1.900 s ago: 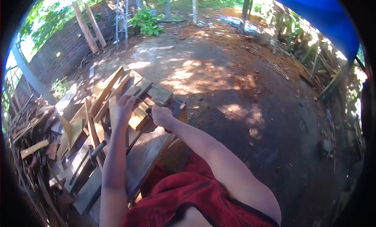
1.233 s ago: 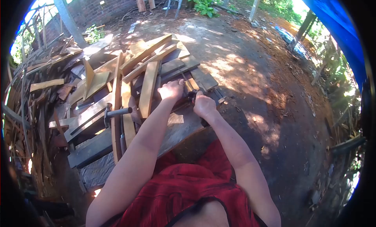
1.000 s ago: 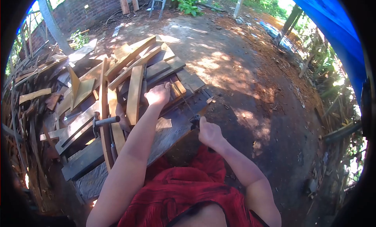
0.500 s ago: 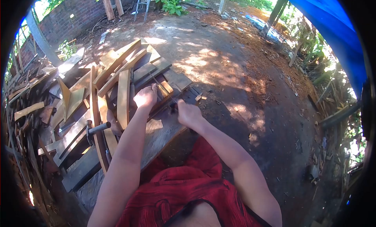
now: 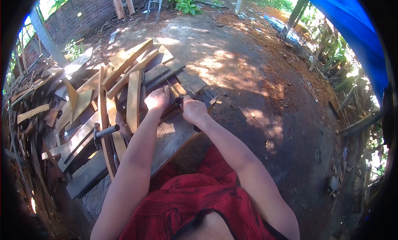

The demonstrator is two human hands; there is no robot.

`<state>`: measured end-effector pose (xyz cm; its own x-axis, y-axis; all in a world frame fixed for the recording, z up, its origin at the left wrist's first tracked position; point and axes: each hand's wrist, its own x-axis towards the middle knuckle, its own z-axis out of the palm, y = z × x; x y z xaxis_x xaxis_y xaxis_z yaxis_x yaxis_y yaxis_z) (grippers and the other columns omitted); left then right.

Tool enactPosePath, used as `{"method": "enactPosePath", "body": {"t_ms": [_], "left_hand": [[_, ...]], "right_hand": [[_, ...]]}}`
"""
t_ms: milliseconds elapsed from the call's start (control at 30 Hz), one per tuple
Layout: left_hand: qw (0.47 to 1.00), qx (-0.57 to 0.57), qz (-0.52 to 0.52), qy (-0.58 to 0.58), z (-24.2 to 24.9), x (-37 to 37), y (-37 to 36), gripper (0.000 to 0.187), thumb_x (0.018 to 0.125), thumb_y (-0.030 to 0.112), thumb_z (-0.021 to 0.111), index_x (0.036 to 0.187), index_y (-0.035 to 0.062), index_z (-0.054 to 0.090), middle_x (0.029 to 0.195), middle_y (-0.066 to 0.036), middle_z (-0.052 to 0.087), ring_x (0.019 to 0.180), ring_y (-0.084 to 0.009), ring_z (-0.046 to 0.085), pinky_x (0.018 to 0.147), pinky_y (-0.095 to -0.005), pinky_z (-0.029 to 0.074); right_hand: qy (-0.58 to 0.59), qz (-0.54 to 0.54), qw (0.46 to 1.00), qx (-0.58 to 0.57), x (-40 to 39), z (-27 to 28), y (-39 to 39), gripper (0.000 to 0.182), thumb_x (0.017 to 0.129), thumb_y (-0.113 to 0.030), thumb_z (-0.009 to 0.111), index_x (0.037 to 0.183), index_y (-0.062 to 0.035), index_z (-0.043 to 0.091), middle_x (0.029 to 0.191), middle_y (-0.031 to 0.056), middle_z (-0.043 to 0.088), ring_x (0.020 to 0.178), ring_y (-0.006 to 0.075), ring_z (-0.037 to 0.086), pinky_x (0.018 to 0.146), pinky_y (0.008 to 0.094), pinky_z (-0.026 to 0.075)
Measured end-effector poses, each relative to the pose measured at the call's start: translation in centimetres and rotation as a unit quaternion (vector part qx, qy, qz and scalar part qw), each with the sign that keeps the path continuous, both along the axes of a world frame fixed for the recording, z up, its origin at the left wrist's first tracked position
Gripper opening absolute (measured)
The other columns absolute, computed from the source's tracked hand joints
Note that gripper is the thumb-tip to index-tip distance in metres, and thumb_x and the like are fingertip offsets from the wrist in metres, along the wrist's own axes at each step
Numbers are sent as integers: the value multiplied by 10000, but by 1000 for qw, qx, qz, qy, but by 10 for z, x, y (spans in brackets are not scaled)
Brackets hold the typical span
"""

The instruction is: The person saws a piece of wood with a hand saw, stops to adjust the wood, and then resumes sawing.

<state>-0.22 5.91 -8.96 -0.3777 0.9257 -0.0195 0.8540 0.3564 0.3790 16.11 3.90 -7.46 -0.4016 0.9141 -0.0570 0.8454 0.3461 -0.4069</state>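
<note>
My right hand [image 5: 195, 110] is closed around the dark handle [image 5: 179, 101] of a thin, rod-like metal tool [image 5: 167, 79], possibly a file. Its narrow shaft points away from me, up and to the left, across the wood. Just left of it, my left hand [image 5: 157, 99] is closed low over the planks, its fingertips by the shaft; what they grip is hidden. A small, light wooden block [image 5: 179, 89] lies between and just beyond the hands. Both hands work above the far end of a worn wooden bench [image 5: 166, 142].
Stacked boards [image 5: 133, 99] cover the bench's left side. A hammer [image 5: 107, 131] rests across an upright-edged plank there. Scrap wood [image 5: 31, 115] is heaped farther left. Beyond are a brick wall [image 5: 78, 22] and a stepladder [image 5: 155, 6]; a blue tarp [image 5: 352, 28] hangs at upper right.
My right hand has pushed forward and left, bringing the tool's handle closer to my left hand and the block. My left hand stays in about the same place on the wood.
</note>
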Motion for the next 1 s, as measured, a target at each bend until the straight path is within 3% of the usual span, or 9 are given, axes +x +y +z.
{"method": "enactPosePath", "body": {"t_ms": [267,533,867,933,1000], "left_hand": [[1000,-6,-6,3,2,-2,2,514,955,469,313,1010,114,680,1012,-116,675,1010,-285,618,853,-440,459],[1000,2,-19,6,5,-1,0,512,956,460,311,1013,107,677,1002,-111,678,1000,-292,621,853,-436,464],[1000,19,-16,5,3,-3,0,525,954,466,309,961,106,691,952,-119,685,957,-300,634,836,-439,466],[999,-35,-21,-6,10,-1,-1,531,955,485,298,1006,120,681,1023,-116,670,1029,-294,604,888,-415,450],[1000,-8,-22,5,1,-1,3,520,952,476,312,984,116,687,992,-113,677,995,-292,618,863,-423,459]], "right_hand": [[-80,9,993,-91,84,1,-74,312,779,-105,545,1042,11,421,845,299,630,847,419,643,769,510,489],[2,13,1000,13,-8,-5,11,256,793,-89,535,1020,26,504,842,264,644,854,414,645,778,479,503],[-60,12,998,-34,91,-12,-79,327,763,-116,553,1026,23,418,759,254,635,737,430,634,697,512,493],[-44,28,998,-36,75,1,-58,316,770,-102,543,1036,30,434,805,265,640,797,422,639,738,506,491],[-33,31,999,-31,42,11,-24,284,786,-104,540,1024,32,465,846,270,645,834,410,645,760,499,493]]}}
